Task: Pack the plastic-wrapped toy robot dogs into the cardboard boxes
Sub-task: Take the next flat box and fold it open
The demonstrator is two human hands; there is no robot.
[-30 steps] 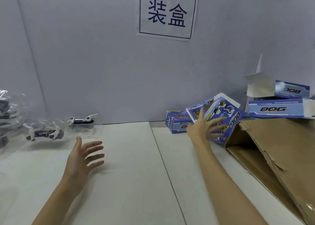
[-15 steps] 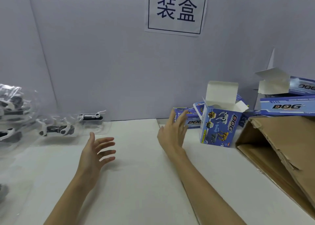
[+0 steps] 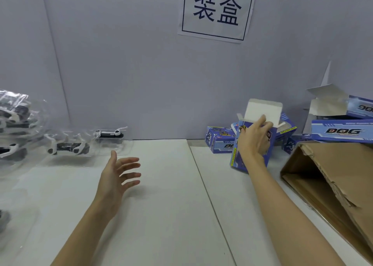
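A blue "DOG" toy box [image 3: 238, 157] stands upright at the back right of the white table [image 3: 165, 215], tilted a little, its white top flap [image 3: 262, 110] raised. My right hand [image 3: 254, 138] grips the front of this box near its open top. My left hand [image 3: 119, 177] hovers over the table's middle-left, fingers spread, holding nothing. Plastic-wrapped black-and-white robot dogs lie at the left: one [image 3: 68, 147] just beyond my left hand, another [image 3: 110, 134] against the wall, and a heap [image 3: 14, 128] at the far left edge.
More blue boxes lie behind the held one [image 3: 219, 139] and are stacked at the far right [image 3: 341, 130]. A large brown carton [image 3: 331, 181] lies open on its side at the right. A grey wall with a paper sign [image 3: 217, 11] closes the back.
My right hand swung back right from the table's middle and took hold of the upright box, which now tilts. My left hand stayed spread over the table.
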